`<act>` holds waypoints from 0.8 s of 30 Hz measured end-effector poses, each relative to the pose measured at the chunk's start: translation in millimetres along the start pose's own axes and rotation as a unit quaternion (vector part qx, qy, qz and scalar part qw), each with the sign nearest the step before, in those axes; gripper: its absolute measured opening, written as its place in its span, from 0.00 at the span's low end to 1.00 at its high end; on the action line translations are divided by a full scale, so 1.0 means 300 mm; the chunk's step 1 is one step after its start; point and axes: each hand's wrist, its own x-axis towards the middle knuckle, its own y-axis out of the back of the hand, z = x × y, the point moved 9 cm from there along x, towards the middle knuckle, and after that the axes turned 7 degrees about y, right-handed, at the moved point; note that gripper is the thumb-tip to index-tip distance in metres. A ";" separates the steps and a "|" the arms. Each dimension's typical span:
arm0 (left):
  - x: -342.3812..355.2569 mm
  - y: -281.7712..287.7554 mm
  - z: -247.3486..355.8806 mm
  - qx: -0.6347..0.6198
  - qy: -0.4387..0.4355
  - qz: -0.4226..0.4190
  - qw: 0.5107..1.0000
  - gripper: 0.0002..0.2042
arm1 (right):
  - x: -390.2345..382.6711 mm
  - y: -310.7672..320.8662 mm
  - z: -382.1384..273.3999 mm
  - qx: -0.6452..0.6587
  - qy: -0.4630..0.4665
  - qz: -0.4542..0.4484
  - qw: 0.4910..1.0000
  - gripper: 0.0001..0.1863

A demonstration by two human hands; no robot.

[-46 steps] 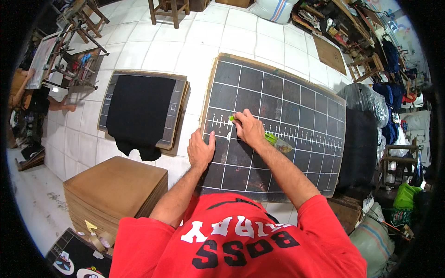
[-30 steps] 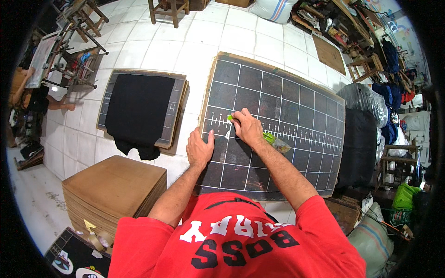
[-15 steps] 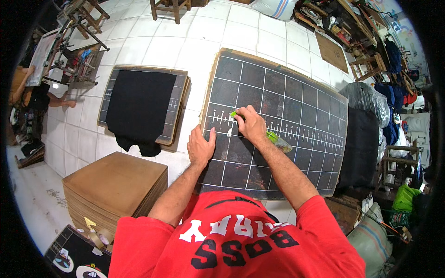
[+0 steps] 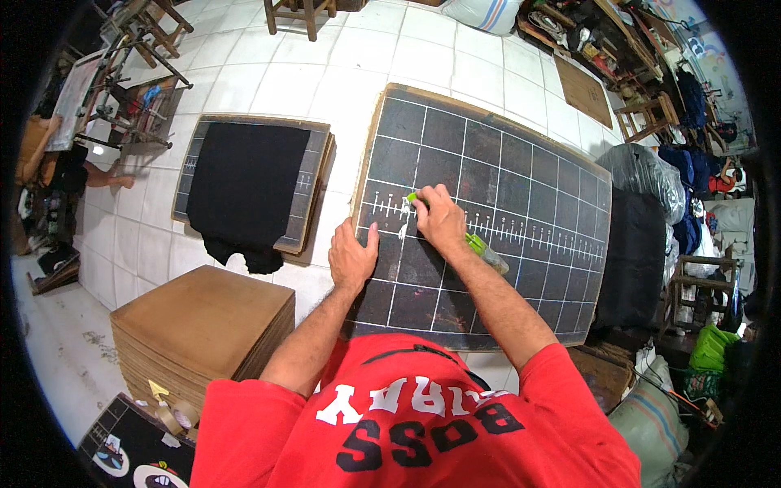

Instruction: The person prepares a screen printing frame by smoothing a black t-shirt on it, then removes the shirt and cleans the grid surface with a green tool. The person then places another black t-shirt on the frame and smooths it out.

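Observation:
A large dark board (image 4: 521, 179) with a white grid and a ruler line lies on the tiled floor in front of me. My right hand (image 4: 439, 218) grips a green squeeze bottle (image 4: 480, 248) lying flat, its tip at the board's left part, where a white smear (image 4: 404, 213) shows. My left hand (image 4: 352, 259) presses flat on the board's near left area, fingers together, holding nothing.
A smaller board with a black T-shirt (image 4: 244, 183) on it lies to the left. A stack of brown cardboard sheets (image 4: 203, 325) stands at lower left. Wooden stools (image 4: 297, 12), bags (image 4: 643, 175) and clutter line the edges. Another person's leg (image 4: 102, 175) shows at far left.
My right hand has shifted the bottle slightly along the ruler line; the white smear is a little larger. My left hand has stayed planted.

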 end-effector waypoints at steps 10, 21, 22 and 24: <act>-0.004 0.013 0.005 -0.019 -0.006 0.015 1.000 0.33 | 0.035 -0.001 0.017 -0.011 0.009 0.003 1.000 0.08; 0.001 0.005 0.001 -0.012 0.010 -0.004 1.000 0.33 | -0.017 -0.013 -0.031 0.014 0.085 -0.082 0.993 0.08; 0.001 0.006 0.004 -0.021 0.003 -0.003 1.000 0.33 | -0.008 0.000 -0.020 0.018 0.067 -0.049 0.996 0.08; 0.000 0.003 0.001 -0.023 0.002 -0.006 1.000 0.33 | -0.005 0.003 -0.003 0.002 0.029 -0.017 0.999 0.07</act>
